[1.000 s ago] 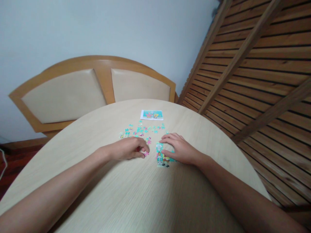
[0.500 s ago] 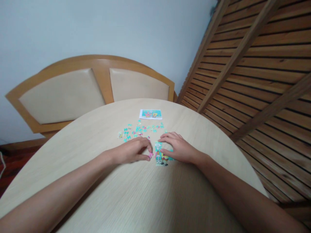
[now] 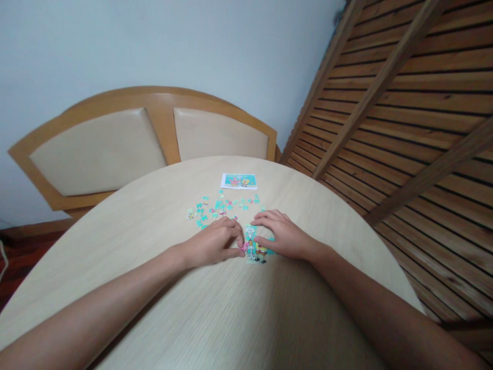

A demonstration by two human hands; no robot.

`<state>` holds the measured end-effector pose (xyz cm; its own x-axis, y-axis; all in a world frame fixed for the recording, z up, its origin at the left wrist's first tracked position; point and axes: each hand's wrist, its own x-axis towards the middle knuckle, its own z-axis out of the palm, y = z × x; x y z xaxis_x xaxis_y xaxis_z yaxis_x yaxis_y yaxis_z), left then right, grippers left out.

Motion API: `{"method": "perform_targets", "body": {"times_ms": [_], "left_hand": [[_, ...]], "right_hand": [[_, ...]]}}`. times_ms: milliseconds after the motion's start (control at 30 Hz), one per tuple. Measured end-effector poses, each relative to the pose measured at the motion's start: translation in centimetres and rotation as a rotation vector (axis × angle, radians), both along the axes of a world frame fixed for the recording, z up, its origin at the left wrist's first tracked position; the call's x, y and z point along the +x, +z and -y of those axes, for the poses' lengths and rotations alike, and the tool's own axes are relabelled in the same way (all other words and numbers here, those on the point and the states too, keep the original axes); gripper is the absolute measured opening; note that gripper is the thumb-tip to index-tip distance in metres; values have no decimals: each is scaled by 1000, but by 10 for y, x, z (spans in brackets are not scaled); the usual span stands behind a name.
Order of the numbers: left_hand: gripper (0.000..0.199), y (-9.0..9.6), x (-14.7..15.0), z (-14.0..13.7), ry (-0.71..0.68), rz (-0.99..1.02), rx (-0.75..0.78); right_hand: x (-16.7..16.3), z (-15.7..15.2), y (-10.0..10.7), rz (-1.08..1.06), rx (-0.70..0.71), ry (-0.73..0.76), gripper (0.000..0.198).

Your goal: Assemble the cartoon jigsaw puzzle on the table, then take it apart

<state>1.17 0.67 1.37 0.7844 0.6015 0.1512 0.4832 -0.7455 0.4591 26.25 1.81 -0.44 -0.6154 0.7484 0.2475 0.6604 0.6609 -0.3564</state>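
Note:
A partly assembled jigsaw puzzle (image 3: 250, 247) with cartoon figures lies flat on the table between my hands. My left hand (image 3: 220, 241) pinches a pink puzzle piece (image 3: 244, 247) between thumb and forefinger, against the puzzle's left edge; whether it is locked in, I cannot tell. My right hand (image 3: 283, 235) rests over the upper right of the puzzle, thumb and fingers apart, their tips touching it. The palm and fingers hide part of the assembled section. Beyond my left hand, several loose puzzle pieces (image 3: 220, 204), mostly turquoise, lie scattered.
A reference picture card (image 3: 241, 181) lies behind the loose pieces. All of this is on a round, light wooden table (image 3: 215, 318). A padded wooden chair back (image 3: 162, 133) stands behind the table, and a slatted wooden panel (image 3: 408, 118) rises on the right.
My left hand has moved right with the pink puzzle piece, closing the gap to the assembled puzzle. My right hand has stayed in place.

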Motion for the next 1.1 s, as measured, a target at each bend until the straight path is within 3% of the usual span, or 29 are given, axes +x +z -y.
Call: {"method": "perform_targets", "body": {"times_ms": [300, 500, 867, 1100], "left_hand": [[16, 1, 1, 1, -27, 45, -31], [9, 5, 1, 0, -136, 72, -25], [21, -6, -11, -3, -237, 23, 312], [18, -15, -13, 1, -176, 108, 256]], "right_hand": [[0, 1, 2, 5, -17, -6, 37], [-1, 1, 2, 14, -23, -9, 37], [-1, 1, 2, 8, -20, -6, 38], [-1, 2, 2, 8, -28, -5, 38]]}}
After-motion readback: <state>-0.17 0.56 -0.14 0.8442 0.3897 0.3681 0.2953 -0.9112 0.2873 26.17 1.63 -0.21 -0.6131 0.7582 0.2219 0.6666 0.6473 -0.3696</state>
